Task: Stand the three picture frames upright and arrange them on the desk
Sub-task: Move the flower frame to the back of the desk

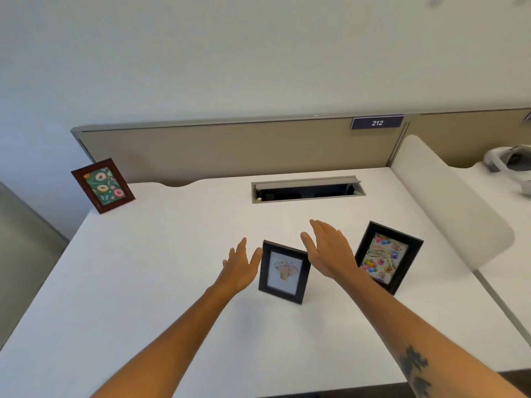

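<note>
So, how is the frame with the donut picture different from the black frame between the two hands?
The donut frame is reddish-brown wood; the middle frame is black. The donut frame stands at the desk's far left corner, away from both hands; the middle frame stands between the open left hand and right hand. Both stand upright.

Head-worn view, forward and down over the desk [178, 254].

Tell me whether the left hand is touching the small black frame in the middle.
Cannot tell. In the head view the left hand's thumb overlaps the small black frame's top-left corner, showing neither gap nor contact plainly.
</note>
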Available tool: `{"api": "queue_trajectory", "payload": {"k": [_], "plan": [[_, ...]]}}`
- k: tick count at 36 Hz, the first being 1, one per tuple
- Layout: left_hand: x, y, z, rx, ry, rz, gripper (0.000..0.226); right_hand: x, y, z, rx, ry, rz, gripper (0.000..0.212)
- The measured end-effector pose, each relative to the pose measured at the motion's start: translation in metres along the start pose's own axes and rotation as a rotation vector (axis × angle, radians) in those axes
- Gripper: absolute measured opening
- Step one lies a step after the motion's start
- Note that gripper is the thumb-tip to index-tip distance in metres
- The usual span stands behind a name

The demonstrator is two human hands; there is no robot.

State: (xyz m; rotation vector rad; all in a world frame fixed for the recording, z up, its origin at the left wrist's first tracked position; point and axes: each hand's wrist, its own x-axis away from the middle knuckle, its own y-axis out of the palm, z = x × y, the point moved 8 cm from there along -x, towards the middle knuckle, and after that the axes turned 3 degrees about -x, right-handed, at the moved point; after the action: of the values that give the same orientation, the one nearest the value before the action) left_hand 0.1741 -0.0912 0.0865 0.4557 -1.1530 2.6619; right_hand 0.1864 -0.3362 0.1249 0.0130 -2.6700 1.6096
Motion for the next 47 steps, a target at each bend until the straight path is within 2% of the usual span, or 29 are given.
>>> {"api": "queue_trajectory", "payload": {"k": [5, 12, 14, 18, 24, 32, 47], "plan": [[0.000, 0.019, 0.012, 0.043, 0.010, -0.009, 0.076, 0.015, 0.007, 0.030, -0.033, 0.021, 0.011, 0.065], [-0.006, 0.039, 0.011, 0.317, -0.090, 0.013, 0.073, 0.034, 0.030, 0.047, -0.154, 0.115, -0.080, 0.067], [-0.007, 0.043, 0.011, 0.356, -0.100, 0.015, 0.072, 0.039, 0.043, 0.044, -0.302, 0.145, -0.160, 0.068], [-0.007, 0.043, 0.016, 0.375, -0.060, 0.023, 0.063, 0.046, 0.067, 0.035, -0.843, 0.311, -0.278, 0.067], [-0.007, 0.038, 0.013, 0.383, -0.065, 0.004, 0.056, 0.041, 0.081, 0.026, -1.051, 0.457, -0.295, 0.068], [-0.008, 0.032, 0.005, 0.357, -0.076, -0.036, 0.049, 0.042, 0.088, 0.030, -1.166, 0.573, -0.281, 0.082], [-0.009, 0.028, -0.003, 0.368, -0.056, -0.048, 0.051, 0.051, 0.093, 0.022, -1.175, 0.675, -0.234, 0.075]]}}
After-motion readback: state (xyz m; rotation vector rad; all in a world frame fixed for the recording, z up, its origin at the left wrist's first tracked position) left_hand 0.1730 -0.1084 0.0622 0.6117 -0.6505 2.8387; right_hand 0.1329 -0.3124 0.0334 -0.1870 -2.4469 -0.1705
